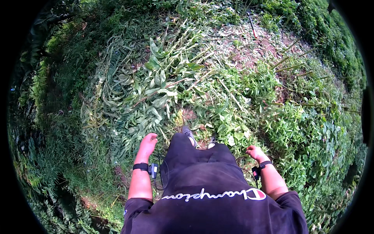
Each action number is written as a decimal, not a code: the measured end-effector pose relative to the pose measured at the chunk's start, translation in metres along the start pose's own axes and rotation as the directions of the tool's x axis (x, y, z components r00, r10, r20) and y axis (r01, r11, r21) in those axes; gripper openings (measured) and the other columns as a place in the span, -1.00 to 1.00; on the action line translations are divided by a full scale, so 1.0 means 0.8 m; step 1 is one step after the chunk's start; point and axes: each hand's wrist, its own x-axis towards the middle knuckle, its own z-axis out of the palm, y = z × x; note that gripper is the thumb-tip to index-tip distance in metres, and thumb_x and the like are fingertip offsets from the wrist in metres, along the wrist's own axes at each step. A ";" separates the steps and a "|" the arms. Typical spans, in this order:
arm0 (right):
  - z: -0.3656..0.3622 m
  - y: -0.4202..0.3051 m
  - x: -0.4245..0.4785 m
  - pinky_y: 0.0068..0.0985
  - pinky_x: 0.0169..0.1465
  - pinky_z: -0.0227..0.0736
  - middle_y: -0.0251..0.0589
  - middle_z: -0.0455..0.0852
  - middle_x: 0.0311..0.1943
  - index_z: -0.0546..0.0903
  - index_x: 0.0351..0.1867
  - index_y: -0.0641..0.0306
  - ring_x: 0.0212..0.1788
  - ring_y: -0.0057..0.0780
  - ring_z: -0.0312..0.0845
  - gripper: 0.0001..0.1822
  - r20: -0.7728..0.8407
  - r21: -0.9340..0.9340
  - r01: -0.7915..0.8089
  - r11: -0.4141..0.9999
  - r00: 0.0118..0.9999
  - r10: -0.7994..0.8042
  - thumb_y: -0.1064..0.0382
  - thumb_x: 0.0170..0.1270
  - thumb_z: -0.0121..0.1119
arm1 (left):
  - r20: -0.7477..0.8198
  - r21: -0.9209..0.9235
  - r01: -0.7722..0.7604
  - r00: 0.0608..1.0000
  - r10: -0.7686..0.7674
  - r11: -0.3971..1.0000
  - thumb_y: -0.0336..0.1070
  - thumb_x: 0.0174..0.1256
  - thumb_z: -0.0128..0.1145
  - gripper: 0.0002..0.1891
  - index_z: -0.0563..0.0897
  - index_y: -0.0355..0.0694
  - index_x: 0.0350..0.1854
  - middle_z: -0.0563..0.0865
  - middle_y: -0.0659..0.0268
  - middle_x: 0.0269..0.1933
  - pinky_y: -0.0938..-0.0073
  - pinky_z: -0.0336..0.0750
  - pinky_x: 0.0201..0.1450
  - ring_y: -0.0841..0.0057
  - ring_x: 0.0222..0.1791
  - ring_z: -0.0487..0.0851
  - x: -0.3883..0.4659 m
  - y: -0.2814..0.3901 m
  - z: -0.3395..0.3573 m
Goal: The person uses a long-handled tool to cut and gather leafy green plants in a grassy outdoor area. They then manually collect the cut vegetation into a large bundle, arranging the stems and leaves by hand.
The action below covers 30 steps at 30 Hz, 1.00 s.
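My left hand (150, 141) hangs beside my left thigh with its fingers loosely bent, and nothing shows in it. On the other side, my right hand (253, 151) is held near my right hip, fingers curled; no object is visible in it. Both wrists wear black straps with small devices and cables. Before my feet lies a heap of cut leafy stalks (159, 98). A long tool with a red handle (254, 33) and a dark shaft lies on the ground far ahead, out of reach of both hands.
Several upright cut stems (287, 68) poke out at the right. Dense low green plants (287, 122) grow on that side, and shaded shrubs stand at the left. Reddish bare soil (244, 57) strewn with dry clippings shows ahead. One shoe (189, 135) is in front of the other.
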 end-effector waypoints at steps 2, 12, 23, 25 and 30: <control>0.011 0.057 0.056 -0.49 -0.27 0.47 -0.22 0.73 -0.36 0.62 -0.13 0.27 -0.32 -0.45 0.64 -0.78 0.068 0.244 -0.066 0.968 0.996 0.051 0.24 0.24 0.21 | -0.029 -0.050 0.050 0.998 -0.052 0.997 -0.30 0.25 0.16 -0.72 0.63 -0.26 -0.02 0.73 0.15 -0.07 0.42 0.50 0.07 0.35 -0.04 0.68 0.002 -0.024 -0.001; -0.073 -0.185 0.125 -0.53 -0.31 0.46 -0.29 0.66 -0.43 0.54 -0.23 0.23 -0.41 -0.45 0.59 -0.89 -0.012 0.431 -0.106 0.896 0.992 0.124 0.35 0.21 0.09 | 0.146 -0.441 0.633 0.750 -0.645 0.636 -0.34 0.15 0.10 -0.78 0.65 -0.20 -0.16 0.68 0.30 -0.34 0.47 0.46 -0.39 0.47 -0.37 0.69 -0.007 -0.270 -0.012; -0.133 -0.609 0.095 -0.53 0.02 0.44 -0.22 0.69 -0.21 0.55 0.08 0.39 -0.13 -0.48 0.59 -0.62 0.040 0.122 0.301 0.946 0.951 -0.308 0.35 0.21 0.14 | -0.075 -0.638 0.242 0.926 -0.371 0.731 -0.35 0.32 0.07 -0.77 0.62 -0.26 -0.03 0.71 0.28 -0.22 0.52 0.49 -0.08 0.55 -0.21 0.65 0.199 -0.091 -0.142; -0.138 -0.635 0.108 -0.52 0.01 0.44 -0.21 0.69 -0.21 0.56 0.08 0.39 -0.14 -0.48 0.59 -0.62 0.045 0.080 0.303 0.950 0.951 -0.307 0.36 0.21 0.14 | -0.097 -0.646 0.202 0.935 -0.342 0.736 -0.33 0.34 0.08 -0.78 0.62 -0.24 -0.03 0.71 0.31 -0.16 0.54 0.46 -0.09 0.58 -0.20 0.65 0.214 -0.080 -0.142; -0.162 -0.642 0.213 -0.50 -0.05 0.50 -0.17 0.73 -0.26 0.56 0.02 0.36 -0.20 -0.43 0.65 -0.69 0.155 0.052 0.283 0.958 0.945 -0.287 0.33 0.25 0.11 | 0.048 -0.728 0.348 0.885 -0.462 0.591 -0.32 0.33 0.13 -0.82 0.64 -0.15 -0.07 0.73 0.36 -0.18 0.55 0.47 -0.21 0.58 -0.27 0.69 0.199 -0.073 -0.078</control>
